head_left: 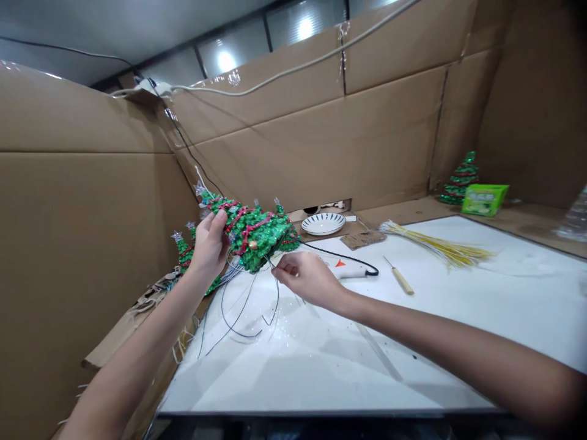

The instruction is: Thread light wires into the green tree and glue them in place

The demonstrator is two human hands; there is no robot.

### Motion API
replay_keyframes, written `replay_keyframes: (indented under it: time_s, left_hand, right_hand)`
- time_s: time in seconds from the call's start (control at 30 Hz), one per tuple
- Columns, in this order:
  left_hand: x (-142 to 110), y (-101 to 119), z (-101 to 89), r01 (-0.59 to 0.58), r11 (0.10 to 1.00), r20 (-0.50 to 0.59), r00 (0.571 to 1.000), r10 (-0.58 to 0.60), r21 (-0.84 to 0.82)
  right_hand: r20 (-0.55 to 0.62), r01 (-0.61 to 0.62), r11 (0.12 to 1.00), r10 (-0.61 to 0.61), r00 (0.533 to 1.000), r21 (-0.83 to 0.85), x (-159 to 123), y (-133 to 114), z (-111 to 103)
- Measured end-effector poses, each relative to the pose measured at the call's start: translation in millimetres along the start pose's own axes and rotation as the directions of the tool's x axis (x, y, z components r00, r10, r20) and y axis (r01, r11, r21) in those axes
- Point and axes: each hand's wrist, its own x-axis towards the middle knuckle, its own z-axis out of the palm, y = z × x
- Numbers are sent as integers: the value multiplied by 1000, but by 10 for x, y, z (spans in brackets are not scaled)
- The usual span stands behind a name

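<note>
My left hand (211,241) is wrapped round a small green glittery Christmas tree (259,235) with a red garland, tilted with its star end up and to the left. Close to the tree's base, my right hand (302,276) pinches thin dark wires (270,263) that come out from underneath. Several more thin wires (238,333) hang or lie in loops below, over the white tabletop (284,373). Behind the held tree, parts of other little trees (280,211) show. A white glue gun (351,269) with a black cord lies partly hidden behind my right hand.
An awl (400,278) with a wooden handle and a bundle of yellow-and-white wires (440,244) lie to the right. A striped plate (323,223) and a corrugated cardboard piece (362,239) are at the back. Another tree (461,180) stands by a green packet (485,200). Cardboard walls (293,146) enclose the table.
</note>
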Motion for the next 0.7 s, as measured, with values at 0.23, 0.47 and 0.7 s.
replay_keyframes:
  time_s: [0.23,0.47,0.7]
  left_hand:
    - [-86,117,56,-9,1000,-21,1000,9,-3]
    - [-128,101,70,-34,999,35,999,33,28]
    - [-170,127,88,-119,992,149,982,113,34]
  right_hand:
    - [95,-49,981,68,993,-190,-166,106,-111]
    - [284,-49,959,132,950,-279,-309,179,-221]
    - [415,-35,940,182,891,-339,-162,-51,-697]
